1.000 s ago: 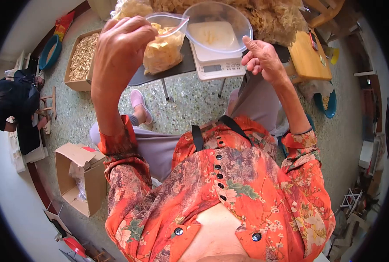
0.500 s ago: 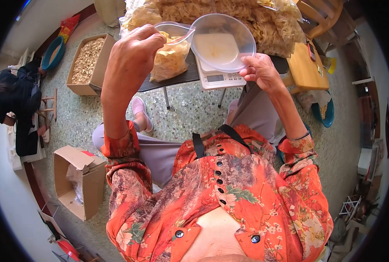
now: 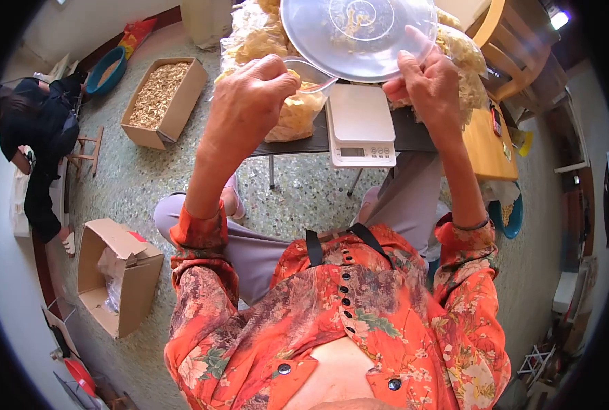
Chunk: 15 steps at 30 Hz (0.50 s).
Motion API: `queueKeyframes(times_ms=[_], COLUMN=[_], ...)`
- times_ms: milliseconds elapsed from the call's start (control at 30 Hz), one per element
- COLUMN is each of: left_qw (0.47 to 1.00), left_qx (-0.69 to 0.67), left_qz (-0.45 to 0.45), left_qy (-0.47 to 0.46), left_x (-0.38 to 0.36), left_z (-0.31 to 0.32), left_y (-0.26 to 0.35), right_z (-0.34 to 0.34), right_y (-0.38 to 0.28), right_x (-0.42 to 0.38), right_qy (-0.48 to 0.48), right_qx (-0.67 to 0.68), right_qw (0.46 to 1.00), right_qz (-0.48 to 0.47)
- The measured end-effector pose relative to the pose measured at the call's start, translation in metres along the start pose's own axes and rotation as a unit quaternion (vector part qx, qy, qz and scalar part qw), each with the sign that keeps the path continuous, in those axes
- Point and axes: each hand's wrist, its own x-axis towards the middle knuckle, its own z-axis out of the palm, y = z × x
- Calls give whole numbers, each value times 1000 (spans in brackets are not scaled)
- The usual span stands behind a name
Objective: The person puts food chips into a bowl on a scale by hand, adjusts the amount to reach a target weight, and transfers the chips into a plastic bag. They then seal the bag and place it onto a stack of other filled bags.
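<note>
Closed around the upper edge of a clear zip bag (image 3: 295,121) is my left hand (image 3: 253,99). The bag holds pale yellow dried pieces and rests on a dark table (image 3: 414,138), its mouth partly spread. My right hand (image 3: 429,89) grips the rim of a clear plastic bowl (image 3: 345,48). The bowl is lifted and tilted, its underside towards me, above and right of the bag's mouth. A few bits show blurred through its bottom. Below the bowl, a white kitchen scale (image 3: 361,126) stands uncovered on the table; I cannot read its display.
Filled clear bags (image 3: 256,31) are piled behind. A carton of dried pieces (image 3: 159,96) and an open carton (image 3: 120,273) stand on the floor at left. Another person (image 3: 37,137) sits far left. A wooden chair (image 3: 506,48) is at right.
My right hand has lifted the bowl off the scale and tipped it up, so its underside now shows. My left hand still holds the bag. The whole view has shifted slightly.
</note>
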Motion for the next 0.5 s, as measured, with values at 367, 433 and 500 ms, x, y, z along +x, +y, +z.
queueKeyframes(times_ms=[367,433,500], left_qw=[1000,1000,1000], left_qx=[1,1,7], left_qz=[-15,-17,-16], left_qy=[10,6,6], left_x=[-1,0,0], left_z=[2,1,2], left_y=[-2,-2,-2], right_z=[37,37,39], right_y=[23,25,28], right_x=[9,6,4], right_qy=[68,58,68], right_qx=[-231,-226,-224], right_qw=[938,935,925], right_qz=[-250,-265,-301])
